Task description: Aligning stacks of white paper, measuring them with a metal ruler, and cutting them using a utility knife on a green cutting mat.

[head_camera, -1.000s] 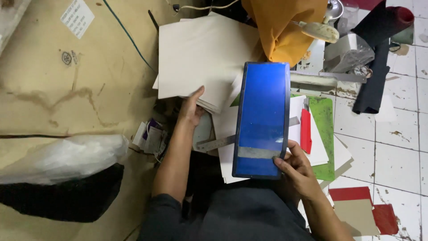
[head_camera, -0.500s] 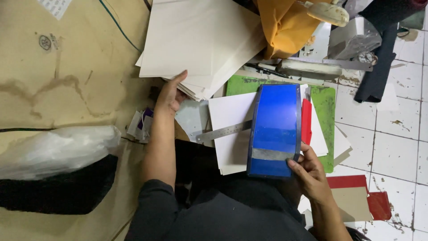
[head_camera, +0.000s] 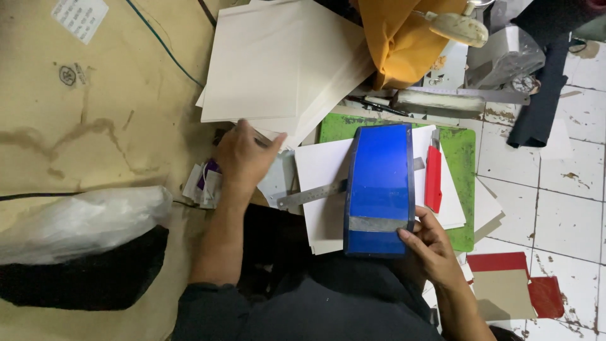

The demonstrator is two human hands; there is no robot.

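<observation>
While my right hand point(head_camera: 435, 246) keeps a narrow grip on the lower corner of the curved glossy blue card sheet point(head_camera: 379, 180), that sheet lies over the white paper sheet point(head_camera: 322, 183) on the green cutting mat point(head_camera: 464, 158). Left of the mat, my left hand point(head_camera: 243, 158) rests open on the stack of cream boards point(head_camera: 278, 63), holding nothing. A steel ruler point(head_camera: 312, 194) pokes out under the blue sheet, and a red utility knife point(head_camera: 433, 177) lies just right of it.

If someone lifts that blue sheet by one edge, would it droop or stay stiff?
Probably fairly stiff: the blue sheet bows evenly rather than drooping while the right hand holds only its near corner. Its glossy face may be slippery. It looks thin, so likely light.
</observation>
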